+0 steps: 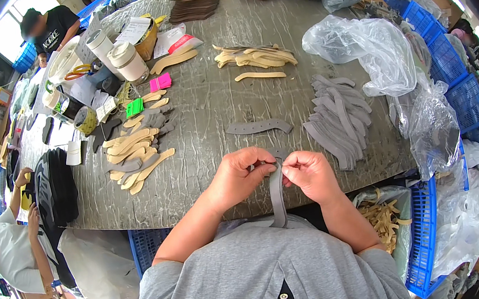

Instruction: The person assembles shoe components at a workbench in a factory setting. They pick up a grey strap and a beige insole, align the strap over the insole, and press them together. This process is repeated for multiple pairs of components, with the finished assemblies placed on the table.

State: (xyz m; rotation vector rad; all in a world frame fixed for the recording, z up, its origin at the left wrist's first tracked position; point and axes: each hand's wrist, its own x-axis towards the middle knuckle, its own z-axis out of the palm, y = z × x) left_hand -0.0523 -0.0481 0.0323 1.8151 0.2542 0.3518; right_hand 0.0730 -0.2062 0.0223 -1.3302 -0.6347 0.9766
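Note:
At the table's near edge my left hand (234, 177) and my right hand (312, 175) pinch a curved grey strip (278, 198) between thumbs and fingers. Its long end hangs down towards my shirt, and the fingers partly hide its upper end. Just beyond my hands lies a separate grey strip with small holes (257, 127). To the right of it is a heap of similar grey strips (340, 116). A mixed pile of beige and grey strips (135, 150) lies to the left. Farther off, a single beige strip (260, 76) lies before a stack of beige strips (255, 57).
Clear plastic bags (368, 50) cover the table's right side, with blue crates (446, 58) beyond. White containers (128, 62), pink tags (160, 81) and green tags (134, 107) stand left. Dark strips (194, 8) lie far back. Two people work at the left; scraps (380, 222) fill a bag beside me.

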